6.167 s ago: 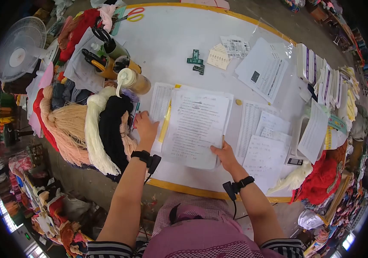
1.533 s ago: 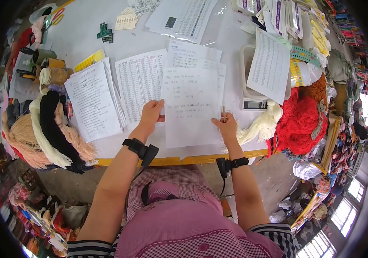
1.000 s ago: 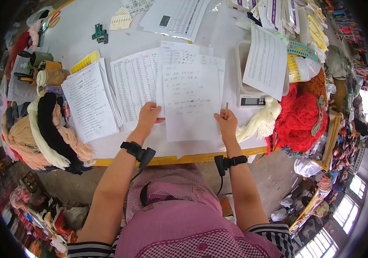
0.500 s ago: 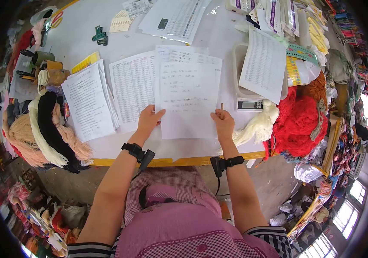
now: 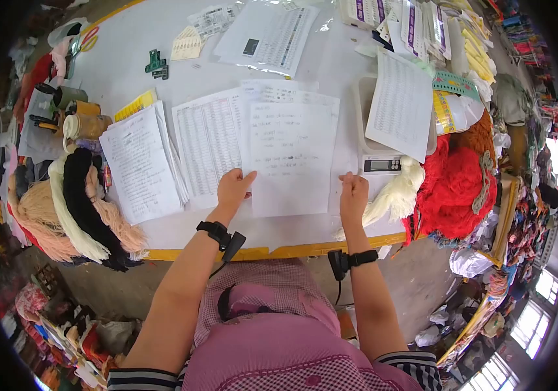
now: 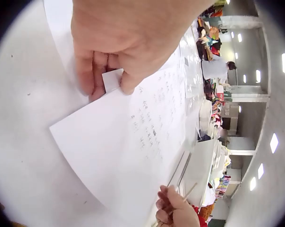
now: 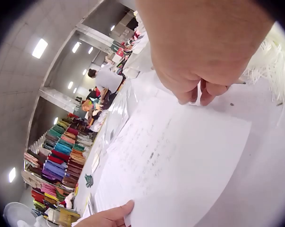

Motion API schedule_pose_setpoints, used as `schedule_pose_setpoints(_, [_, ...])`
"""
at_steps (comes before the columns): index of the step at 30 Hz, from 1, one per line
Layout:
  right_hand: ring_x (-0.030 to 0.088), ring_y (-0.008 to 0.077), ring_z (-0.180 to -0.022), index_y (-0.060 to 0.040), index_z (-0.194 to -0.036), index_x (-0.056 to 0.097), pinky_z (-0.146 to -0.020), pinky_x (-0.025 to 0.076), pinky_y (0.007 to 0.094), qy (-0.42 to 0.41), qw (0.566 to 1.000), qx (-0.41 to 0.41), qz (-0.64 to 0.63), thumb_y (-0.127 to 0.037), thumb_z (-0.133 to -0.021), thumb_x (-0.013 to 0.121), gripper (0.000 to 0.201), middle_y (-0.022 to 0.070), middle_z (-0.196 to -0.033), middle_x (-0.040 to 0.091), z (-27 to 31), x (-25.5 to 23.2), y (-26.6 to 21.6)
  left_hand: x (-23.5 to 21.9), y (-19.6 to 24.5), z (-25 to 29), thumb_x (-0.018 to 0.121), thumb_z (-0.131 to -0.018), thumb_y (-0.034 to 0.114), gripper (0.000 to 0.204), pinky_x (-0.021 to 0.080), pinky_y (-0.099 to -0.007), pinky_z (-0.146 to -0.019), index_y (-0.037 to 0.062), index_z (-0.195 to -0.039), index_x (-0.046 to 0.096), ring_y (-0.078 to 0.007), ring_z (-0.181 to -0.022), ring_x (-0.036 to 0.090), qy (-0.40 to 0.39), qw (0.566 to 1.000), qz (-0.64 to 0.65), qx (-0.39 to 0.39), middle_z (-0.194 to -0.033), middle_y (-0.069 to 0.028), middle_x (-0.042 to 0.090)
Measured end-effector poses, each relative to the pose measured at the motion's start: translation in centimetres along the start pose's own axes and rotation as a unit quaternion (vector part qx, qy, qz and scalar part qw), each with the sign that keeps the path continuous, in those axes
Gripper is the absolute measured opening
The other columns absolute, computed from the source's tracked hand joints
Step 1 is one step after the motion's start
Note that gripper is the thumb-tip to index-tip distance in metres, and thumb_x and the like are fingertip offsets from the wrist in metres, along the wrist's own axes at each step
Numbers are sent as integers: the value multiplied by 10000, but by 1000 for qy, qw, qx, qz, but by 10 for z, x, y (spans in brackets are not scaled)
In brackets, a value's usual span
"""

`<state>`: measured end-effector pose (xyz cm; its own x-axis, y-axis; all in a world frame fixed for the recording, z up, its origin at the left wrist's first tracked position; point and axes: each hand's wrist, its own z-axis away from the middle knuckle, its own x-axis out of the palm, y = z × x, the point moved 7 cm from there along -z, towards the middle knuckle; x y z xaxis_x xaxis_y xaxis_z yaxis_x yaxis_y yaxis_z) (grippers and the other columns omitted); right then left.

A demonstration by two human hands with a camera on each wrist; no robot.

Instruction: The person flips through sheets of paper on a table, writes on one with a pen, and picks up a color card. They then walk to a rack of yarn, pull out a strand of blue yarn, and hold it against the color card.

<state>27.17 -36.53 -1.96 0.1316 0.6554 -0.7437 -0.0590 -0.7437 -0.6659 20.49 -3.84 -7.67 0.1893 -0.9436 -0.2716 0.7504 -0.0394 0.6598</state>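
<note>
Currently, left hand (image 5: 232,190) clamps sheet (image 5: 291,169) by its left edge, thumb over fingers, at table's (image 5: 191,231) near middle; right hand (image 5: 354,195), just right, fingers curled together round stick (image 6: 191,189).

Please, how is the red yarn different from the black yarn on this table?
The red yarn lies in a wide, tangled heap, while the black yarn forms a long, narrow hank. The red yarn is at the table's right side; the black yarn is at the left. Both have pale yarn next to them.
</note>
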Motion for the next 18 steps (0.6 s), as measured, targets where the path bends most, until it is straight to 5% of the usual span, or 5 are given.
schedule_pose_setpoints(3, [607,204,-725,-48,-994,675,-658,476,345,19,996,-81,-25,-208,-990,508,231,119,-857,633,-4,-30,-47,1,-3,1,708,-848,323,417,521,-264,-485,43,-639,480,-123,-523,582,1,1000,6,-3,-590,-29,528])
schedule_pose_setpoints(5, [591,163,-702,-19,-1015,658,-643,467,292,-131,971,180,-91,-218,-998,501,253,96,-785,616,-2,-21,-36,0,-2,2,709,-847,330,401,517,-264,-489,43,-652,507,-125,-523,589,2,1000,4,-7,-588,-27,536])
schedule_pose_setpoints(9, [594,136,-731,8,-1004,666,-692,472,254,-163,951,168,-202,-182,-1002,497,255,75,-781,634,-11,-1,-47,-1,2,5,732,-821,327,339,492,-254,-515,34,-723,592,-119,-539,603,2,999,-43,1,-631,-33,604])
schedule_pose_setpoints(14, [630,107,-839,22,-1066,646,-806,497,228,-146,937,32,-315,-35,-924,594,162,65,-921,695,-44,45,-73,0,-1,4,754,-792,303,308,482,-241,-532,20,-780,633,-115,-554,614,5,999,-38,23,-659,-40,637])
schedule_pose_setpoints(18, [624,103,-826,17,-1029,644,-766,495,224,-138,931,49,-333,-66,-916,618,142,66,-904,694,-72,74,-83,-1,1,6,760,-805,258,276,502,-225,-551,5,-862,665,-91,-597,620,-11,1000,16,3,-705,-35,660])
